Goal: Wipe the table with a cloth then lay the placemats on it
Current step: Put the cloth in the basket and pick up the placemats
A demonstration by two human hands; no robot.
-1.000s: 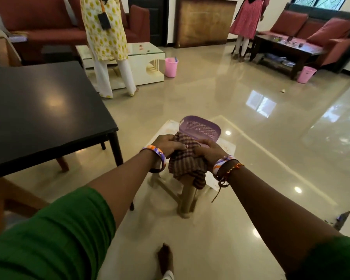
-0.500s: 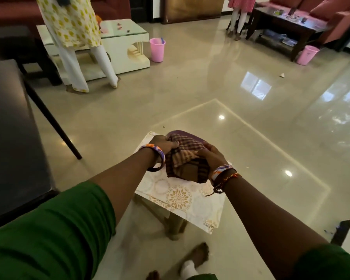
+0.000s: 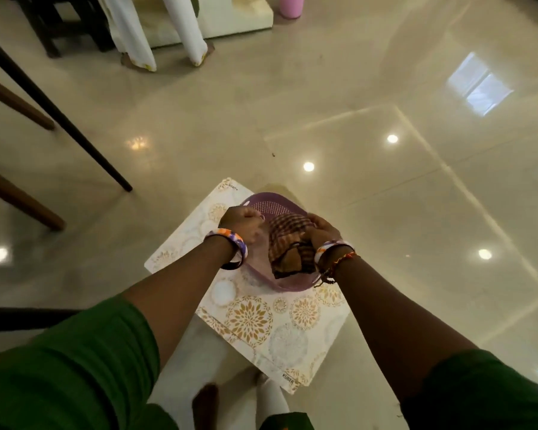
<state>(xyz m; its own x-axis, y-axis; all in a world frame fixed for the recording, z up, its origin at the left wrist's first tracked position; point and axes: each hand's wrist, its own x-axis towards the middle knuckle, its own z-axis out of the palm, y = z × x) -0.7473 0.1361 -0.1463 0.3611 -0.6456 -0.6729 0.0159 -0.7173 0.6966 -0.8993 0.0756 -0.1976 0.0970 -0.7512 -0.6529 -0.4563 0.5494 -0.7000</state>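
Observation:
A brown checked cloth (image 3: pixel 288 240) hangs bunched over a purple perforated basket (image 3: pixel 261 206). My right hand (image 3: pixel 322 232) grips the cloth at its right side. My left hand (image 3: pixel 241 223) is apart from the cloth, its fingers curled at the basket's left rim. The basket stands on a stack of white placemats (image 3: pixel 255 318) with gold flower prints, lying on a low stool. Of the dark table only a slanting leg (image 3: pixel 59 113) and an edge (image 3: pixel 19 318) at the lower left show.
Brown wooden chair legs (image 3: pixel 19 200) stand at the left. Another person's white-trousered legs (image 3: pixel 187 32) are at the top, beside a cream low table (image 3: pixel 230 20) and a pink bucket (image 3: pixel 291 6). My feet (image 3: pixel 205 405) are below the stool. Glossy floor spreads to the right.
The view has tilted downward and closer. My left hand has let go of the cloth and shifted to the basket's left rim. The cloth now sits lower in the basket, held by my right hand alone.

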